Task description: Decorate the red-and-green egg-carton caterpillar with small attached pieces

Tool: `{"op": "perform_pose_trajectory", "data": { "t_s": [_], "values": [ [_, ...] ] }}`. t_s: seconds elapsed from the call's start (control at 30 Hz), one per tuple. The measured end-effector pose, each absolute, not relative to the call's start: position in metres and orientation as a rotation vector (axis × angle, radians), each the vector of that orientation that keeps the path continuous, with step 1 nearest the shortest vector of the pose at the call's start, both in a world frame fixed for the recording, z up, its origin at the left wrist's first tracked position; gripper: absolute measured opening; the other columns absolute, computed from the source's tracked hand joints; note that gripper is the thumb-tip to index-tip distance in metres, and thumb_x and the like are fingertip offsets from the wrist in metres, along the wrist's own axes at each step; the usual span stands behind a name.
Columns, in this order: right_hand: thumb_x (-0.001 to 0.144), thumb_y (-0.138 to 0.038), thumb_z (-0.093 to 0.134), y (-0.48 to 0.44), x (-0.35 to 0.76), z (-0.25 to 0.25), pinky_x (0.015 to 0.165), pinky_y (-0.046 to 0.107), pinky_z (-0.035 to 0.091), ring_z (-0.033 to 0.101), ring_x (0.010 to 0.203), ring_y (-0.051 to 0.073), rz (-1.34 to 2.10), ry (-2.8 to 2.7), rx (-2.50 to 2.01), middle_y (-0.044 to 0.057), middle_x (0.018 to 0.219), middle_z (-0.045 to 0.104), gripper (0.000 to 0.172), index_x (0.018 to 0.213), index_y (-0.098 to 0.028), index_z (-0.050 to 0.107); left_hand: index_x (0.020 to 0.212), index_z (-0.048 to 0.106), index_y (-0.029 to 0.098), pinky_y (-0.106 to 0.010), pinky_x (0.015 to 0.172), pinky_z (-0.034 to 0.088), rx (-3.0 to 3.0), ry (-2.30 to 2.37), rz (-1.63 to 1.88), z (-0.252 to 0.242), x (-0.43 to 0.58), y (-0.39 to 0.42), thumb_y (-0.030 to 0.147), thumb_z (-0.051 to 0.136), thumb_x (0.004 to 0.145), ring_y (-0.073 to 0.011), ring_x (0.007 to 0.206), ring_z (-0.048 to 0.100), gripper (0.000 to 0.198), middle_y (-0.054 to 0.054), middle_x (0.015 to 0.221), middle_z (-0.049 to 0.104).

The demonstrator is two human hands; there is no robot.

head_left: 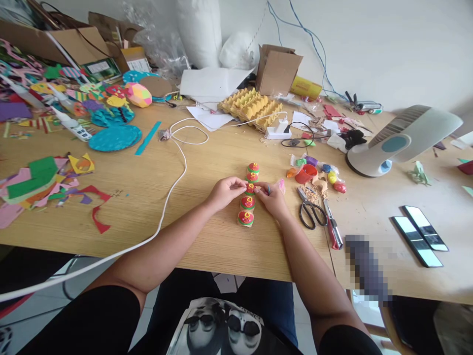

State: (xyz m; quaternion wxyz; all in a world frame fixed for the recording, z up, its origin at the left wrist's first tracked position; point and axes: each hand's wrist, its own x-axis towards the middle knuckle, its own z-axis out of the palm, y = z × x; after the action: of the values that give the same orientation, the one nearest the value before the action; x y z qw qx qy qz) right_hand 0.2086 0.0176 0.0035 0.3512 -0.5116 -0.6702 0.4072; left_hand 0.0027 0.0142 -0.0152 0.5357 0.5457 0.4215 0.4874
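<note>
A strip of several egg-carton cups [247,217] runs away from me on the table, decorated with red tops, green bands and yellow loops. My left hand [226,191] has thumb and fingers pinched at the left side of the middle cup. From the other side, my right hand [272,198] is closed with its fingertips against the same cup. A small dark blue object [269,190] shows between the right fingers; its kind is unclear. Beyond that hand lies a bit of pink plastic [282,186]. Exactly what the fingertips pinch is partly hidden.
Scissors [312,209] and a red box cutter [333,227] lie right of my right hand, near a red cup [306,173] and clay lumps. Farther right stands a white fan [391,143]. A white cable [173,185] crosses the left side near paper scraps [33,180]. Yellow egg trays [247,106] sit behind.
</note>
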Motion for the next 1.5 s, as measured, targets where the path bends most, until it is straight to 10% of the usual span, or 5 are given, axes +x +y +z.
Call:
{"op": "perform_pose_trajectory", "data": {
  "t_s": [0.53,0.97,1.5],
  "values": [
    [0.083,-0.057,0.069,0.0166,0.2042,0.0014,0.056,0.027,0.032,0.041,0.058,0.012,0.961,-1.738,-1.368,-0.004,0.063,0.046,0.048,0.109,-0.017,0.076,0.086,0.069,0.016,-0.043,0.102,0.052,1.312,1.030,1.160,-0.0129,0.0038,0.0131,0.036,0.077,0.078,-0.0226,0.104,0.072,0.023,-0.011,0.115,0.076],
    [0.093,-0.032,0.052,0.0135,0.2060,0.0063,0.085,0.036,0.052,0.065,0.088,0.021,0.982,-1.868,-1.293,0.006,0.098,0.075,0.039,0.124,-0.020,0.071,0.089,0.075,0.018,-0.033,0.082,0.054,1.462,1.142,1.059,-0.0108,-0.0003,0.0118,0.038,0.077,0.078,-0.0188,0.084,0.069,0.023,-0.005,0.092,0.077],
    [0.091,-0.035,0.053,0.0150,0.2048,0.0038,0.069,0.031,0.045,0.052,0.066,0.016,0.957,-1.863,-1.323,0.001,0.072,0.063,0.041,0.121,-0.016,0.073,0.081,0.071,0.018,-0.031,0.076,0.052,1.483,1.175,1.082,-0.0150,0.0046,0.0132,0.039,0.079,0.075,-0.0170,0.077,0.066,0.023,-0.003,0.083,0.074]
  ]
}}
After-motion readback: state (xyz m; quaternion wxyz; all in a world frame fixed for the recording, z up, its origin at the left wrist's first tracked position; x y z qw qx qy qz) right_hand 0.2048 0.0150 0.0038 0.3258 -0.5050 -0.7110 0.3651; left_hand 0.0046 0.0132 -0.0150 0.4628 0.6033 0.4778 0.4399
